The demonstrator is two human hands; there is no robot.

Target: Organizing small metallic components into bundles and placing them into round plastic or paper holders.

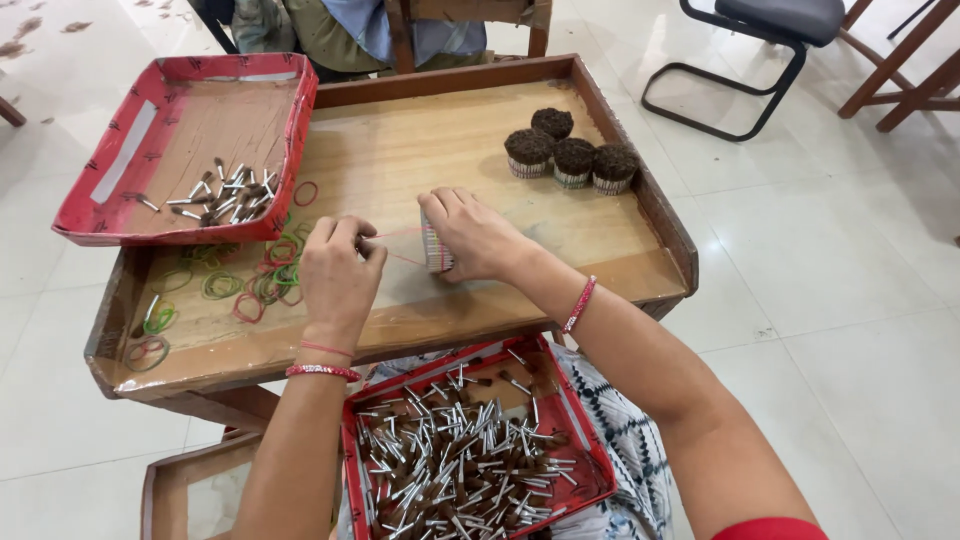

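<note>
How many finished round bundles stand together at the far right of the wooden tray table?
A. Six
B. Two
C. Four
C: four finished round bundles with dark tops stand clustered near the far right rim of the wooden tray table, apart from the bundle the right hand holds.

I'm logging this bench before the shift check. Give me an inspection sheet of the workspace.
Surface: wooden tray table, rimmed, worn.
Job's things: bundle of small sticks under right hand; thin pink rubber band stretched from left hand to it.
Clutter: four tied bundles at far right; loose rubber bands at left; red tray with a few sticks; red lap tray full of sticks.
Grippers: left hand pinches band; right hand grips bundle.
Cables: nothing seen.
Surroundings: tiled floor, black chair, seated person opposite.
</note>
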